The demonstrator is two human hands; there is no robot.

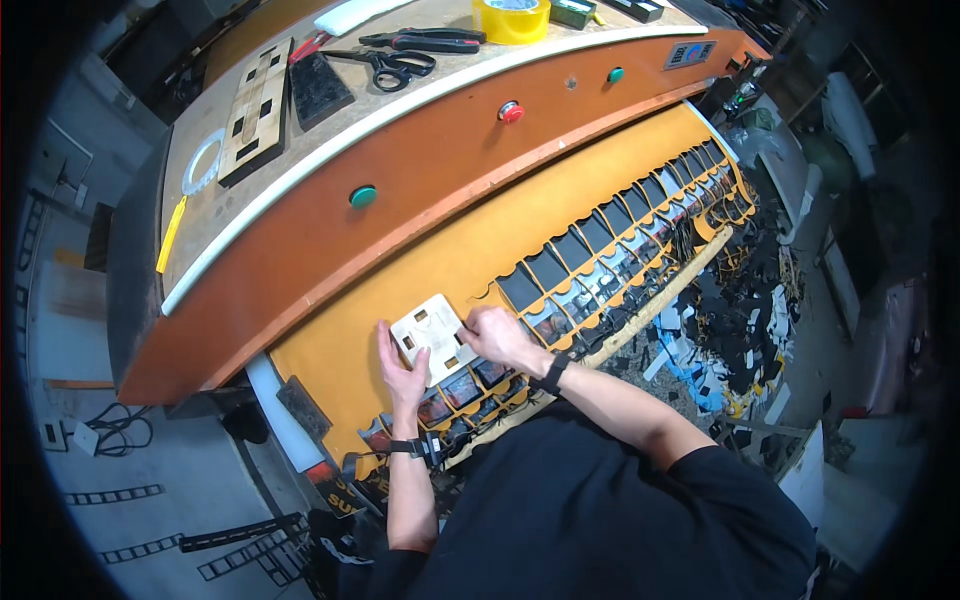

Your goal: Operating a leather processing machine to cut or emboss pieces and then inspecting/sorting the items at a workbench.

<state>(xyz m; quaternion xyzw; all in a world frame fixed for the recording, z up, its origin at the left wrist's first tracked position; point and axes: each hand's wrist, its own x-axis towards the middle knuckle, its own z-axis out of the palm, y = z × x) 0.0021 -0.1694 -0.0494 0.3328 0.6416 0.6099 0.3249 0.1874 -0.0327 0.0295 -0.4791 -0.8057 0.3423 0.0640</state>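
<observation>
On an orange-yellow sheet (360, 330) lies a pale square board (431, 328) with several small rectangular openings. My left hand (403, 372) grips its lower-left side, fingers up along the edge and thumb against the board. At the board's right edge, my right hand (492, 334) has curled fingers holding it. Rows of cut-out openings (548, 268) run along the sheet to the right and below the board, with dark and printed pieces showing through.
An orange machine beam (440, 180) carries buttons; on its top lie scissors (395, 70), pliers (425, 40), yellow tape (510, 18) and a slotted wooden block (255, 110). A pale rail (655, 300) borders the sheet's front. Piled scraps (725, 340) lie right, cables (115, 430) left.
</observation>
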